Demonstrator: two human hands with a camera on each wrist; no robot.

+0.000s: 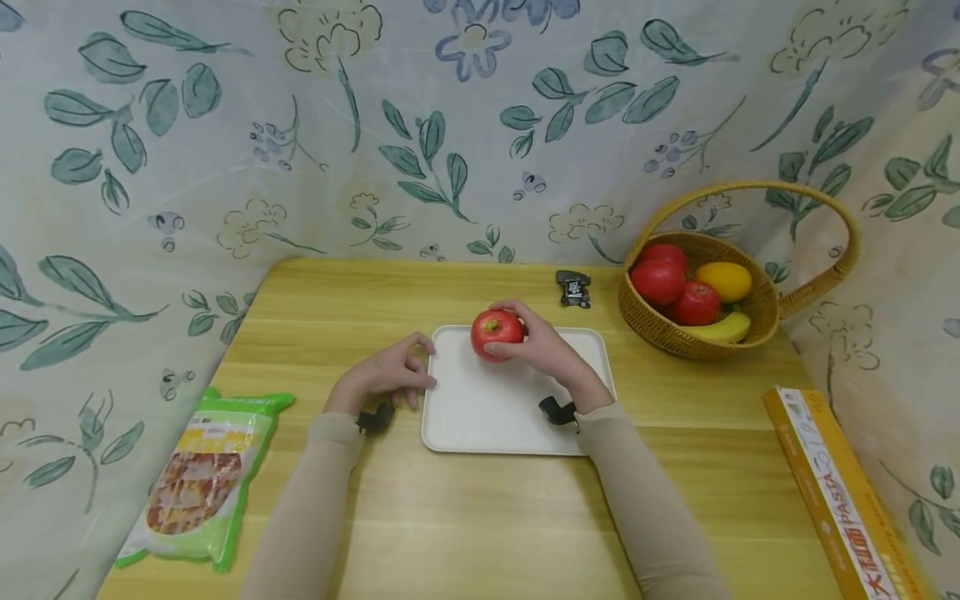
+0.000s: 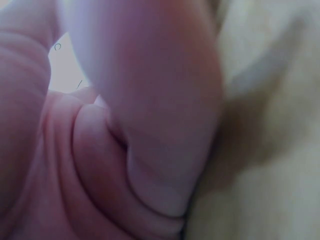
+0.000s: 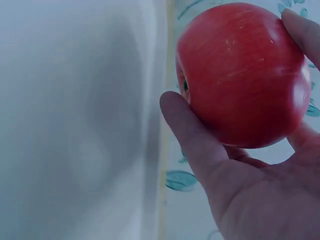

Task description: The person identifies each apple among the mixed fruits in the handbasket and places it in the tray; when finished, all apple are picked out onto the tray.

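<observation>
My right hand (image 1: 542,340) grips a red apple (image 1: 495,335) over the back part of a white rectangular tray (image 1: 480,417). Thumb and fingers curl round the apple's sides in the right wrist view, where the apple (image 3: 242,75) is held off the tray (image 3: 75,120), with patterned cloth showing beside it. At the tray's left rim is my left hand (image 1: 386,371), its thumb and index fingertips spread apart along the edge and its other fingers loosely bent. The left wrist view shows mostly its bent fingers (image 2: 150,100) close up, near the wooden table.
A wicker basket (image 1: 660,329) of fruit stands at the back right, a small black packet (image 1: 573,288) left of it. A green-edged food bag (image 1: 198,483) lies left, an orange pasta box (image 1: 840,500) right. Floral cloth (image 1: 480,150) hangs behind the wooden table (image 1: 480,517).
</observation>
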